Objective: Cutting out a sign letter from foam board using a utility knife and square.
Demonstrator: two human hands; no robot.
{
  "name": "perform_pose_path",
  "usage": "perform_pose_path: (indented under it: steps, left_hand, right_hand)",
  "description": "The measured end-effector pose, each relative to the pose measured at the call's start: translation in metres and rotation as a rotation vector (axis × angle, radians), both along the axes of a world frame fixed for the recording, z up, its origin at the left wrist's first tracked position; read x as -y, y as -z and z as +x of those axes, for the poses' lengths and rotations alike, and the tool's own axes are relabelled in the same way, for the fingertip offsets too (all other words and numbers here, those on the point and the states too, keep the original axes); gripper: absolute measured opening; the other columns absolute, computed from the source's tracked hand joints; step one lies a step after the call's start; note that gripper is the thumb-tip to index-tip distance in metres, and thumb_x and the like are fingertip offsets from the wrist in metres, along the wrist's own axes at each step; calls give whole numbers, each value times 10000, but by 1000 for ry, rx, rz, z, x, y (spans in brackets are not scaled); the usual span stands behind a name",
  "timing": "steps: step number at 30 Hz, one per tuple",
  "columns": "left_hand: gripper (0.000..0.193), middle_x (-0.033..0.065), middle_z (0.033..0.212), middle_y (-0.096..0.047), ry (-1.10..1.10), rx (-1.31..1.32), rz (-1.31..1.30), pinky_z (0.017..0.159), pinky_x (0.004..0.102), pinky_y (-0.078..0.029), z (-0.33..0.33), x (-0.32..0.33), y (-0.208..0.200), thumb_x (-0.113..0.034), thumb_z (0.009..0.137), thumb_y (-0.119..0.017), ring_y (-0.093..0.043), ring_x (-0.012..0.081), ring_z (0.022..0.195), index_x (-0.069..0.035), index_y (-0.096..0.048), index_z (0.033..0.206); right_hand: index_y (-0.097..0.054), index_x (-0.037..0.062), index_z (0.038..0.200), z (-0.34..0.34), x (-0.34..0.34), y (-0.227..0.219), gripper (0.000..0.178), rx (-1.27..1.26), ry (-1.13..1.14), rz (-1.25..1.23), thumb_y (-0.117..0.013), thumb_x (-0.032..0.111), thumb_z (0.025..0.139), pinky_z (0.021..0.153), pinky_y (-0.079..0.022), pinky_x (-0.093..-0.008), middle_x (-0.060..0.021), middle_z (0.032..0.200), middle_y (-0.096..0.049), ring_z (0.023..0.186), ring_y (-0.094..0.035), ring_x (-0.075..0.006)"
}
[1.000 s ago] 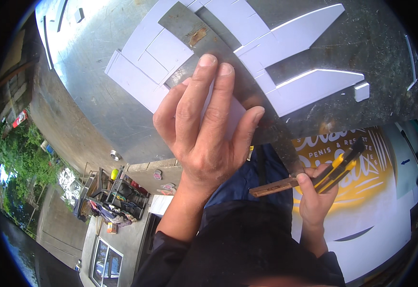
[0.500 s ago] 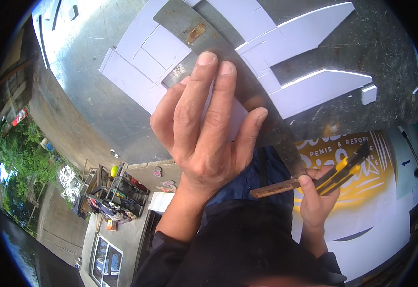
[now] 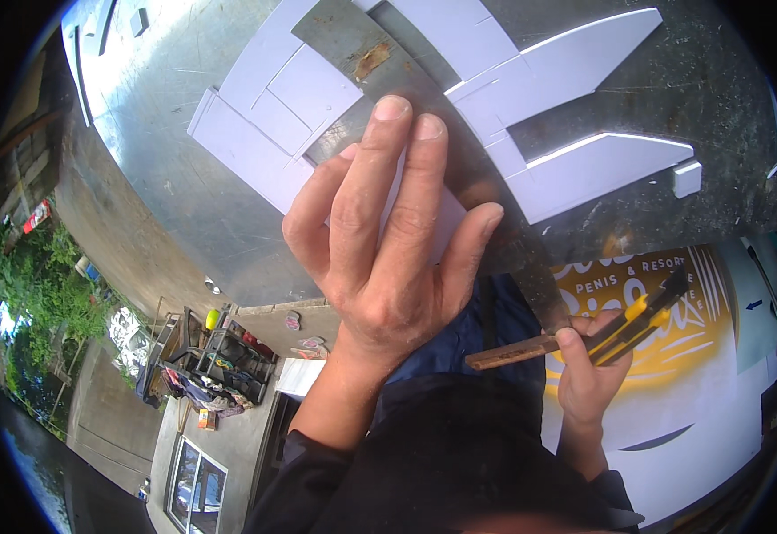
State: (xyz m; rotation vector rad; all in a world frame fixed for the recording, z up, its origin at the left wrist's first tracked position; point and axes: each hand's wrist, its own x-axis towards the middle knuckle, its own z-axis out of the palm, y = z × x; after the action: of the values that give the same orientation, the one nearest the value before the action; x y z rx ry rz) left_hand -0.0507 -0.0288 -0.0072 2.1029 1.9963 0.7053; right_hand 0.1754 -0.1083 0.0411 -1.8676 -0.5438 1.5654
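My left hand lies palm down with its fingers stretched over a worn metal straightedge. Beneath the straightedge and hand are flat white board pieces, scored with thin cut lines. To the right, another white board piece has pointed arms, with a small white block near one tip. Close to my body, my right hand is closed around a yellow-and-black utility knife. Its fingers also touch a brown wooden bar at the near end of the straightedge. The knife's blade cannot be made out.
The scratched metal tabletop carries dark strips and a small block at far left. A printed yellow and white sheet lies at lower right. Down on the left are a cluttered rack, a window and green foliage.
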Motion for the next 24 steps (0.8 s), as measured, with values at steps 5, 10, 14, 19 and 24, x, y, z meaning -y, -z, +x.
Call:
perform_pose_path:
  steps: [5,10,14,19,24]
  left_hand:
    - [572,162,1402,-636,6,-3,-2,1090,355,-367,-1,0,0,-331,866,-789,-552,251,1267,-21,-673,1333]
    - [579,161,1407,-634,6,-6,4,1087,352,-366,0,0,0,-344,866,-787,-548,247,1272,-22,-674,1334]
    - [582,163,1405,-636,12,-11,-3,1088,352,-364,-1,0,0,-348,867,-786,-551,243,1271,-19,-673,1333]
    - [580,167,1392,-646,15,-25,-25,1088,348,-360,0,-1,-2,-343,873,-779,-556,242,1253,2,-671,1327]
    - [579,171,1387,-648,11,-47,-30,1081,352,-361,1,-1,-4,-340,868,-780,-548,239,1248,7,-673,1319]
  right_hand:
    - [-511,50,857,-2,-1,0,257,7,17,-3,-736,-75,855,749,-477,-241,-88,857,-695,754,-591,-84]
    - [-530,42,852,0,1,1,236,-4,13,0,-737,-71,855,749,-477,-242,-88,861,-698,753,-595,-86]
    - [-542,40,845,1,1,1,225,4,-6,6,-738,-69,854,749,-481,-246,-80,856,-694,757,-601,-90]
    - [-544,39,846,-1,-1,0,223,1,-2,-4,-738,-71,853,749,-482,-249,-68,849,-684,761,-602,-92]
    - [-540,37,846,0,-1,1,228,9,-5,-4,-731,-86,849,747,-485,-249,-49,832,-649,761,-596,-92]
